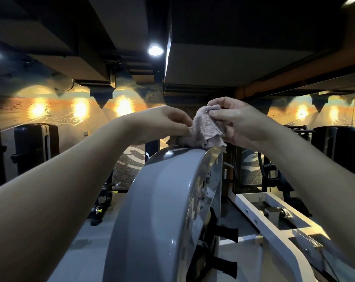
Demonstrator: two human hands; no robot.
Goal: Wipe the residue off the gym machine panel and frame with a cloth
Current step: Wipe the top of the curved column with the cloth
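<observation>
Both arms stretched fwd; my left hand (168, 123) & right hand (231, 121) each pinch the pink cloth (206, 129) atop the grey panel (162, 192).

A ceiling spotlight (155, 50) lights a dim gym's sunset mural (81, 110), perhaps mirrored.

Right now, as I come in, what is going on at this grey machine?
A person is working at the top of a gym machine's curved grey panel with a pinkish cloth. The left hand pinches the cloth's left edge, and the right hand grips its bunched upper part. The cloth's lower end seems to rest on the panel's top. The white frame to the right is not being touched.
</observation>
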